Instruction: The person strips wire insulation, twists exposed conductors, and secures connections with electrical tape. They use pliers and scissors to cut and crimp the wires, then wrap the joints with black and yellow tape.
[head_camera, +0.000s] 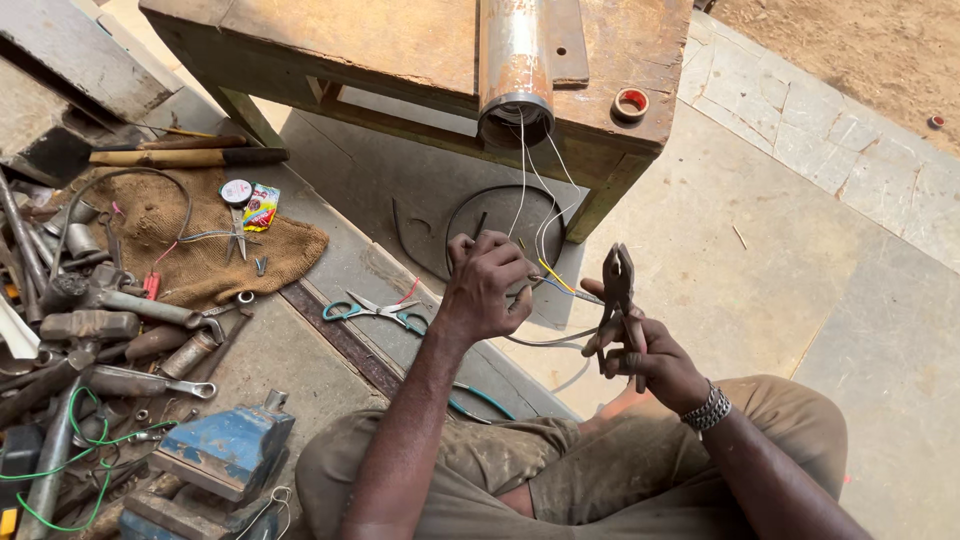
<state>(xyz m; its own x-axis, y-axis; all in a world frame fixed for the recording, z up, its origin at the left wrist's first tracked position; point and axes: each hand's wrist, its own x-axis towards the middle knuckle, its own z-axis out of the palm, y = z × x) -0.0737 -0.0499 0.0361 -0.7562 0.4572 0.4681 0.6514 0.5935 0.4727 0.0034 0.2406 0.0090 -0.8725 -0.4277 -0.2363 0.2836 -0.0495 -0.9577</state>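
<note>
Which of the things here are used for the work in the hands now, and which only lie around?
In use:
- left hand gripping the thin wires
- right hand holding pliers
- metal pipe on the wooden bench, wires coming out of it

Lying about:
- scissors
- tape roll
- burlap cloth
- blue vise
- wrench

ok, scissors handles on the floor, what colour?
Teal-green, on the scissors beside the left hand; head view.
</note>
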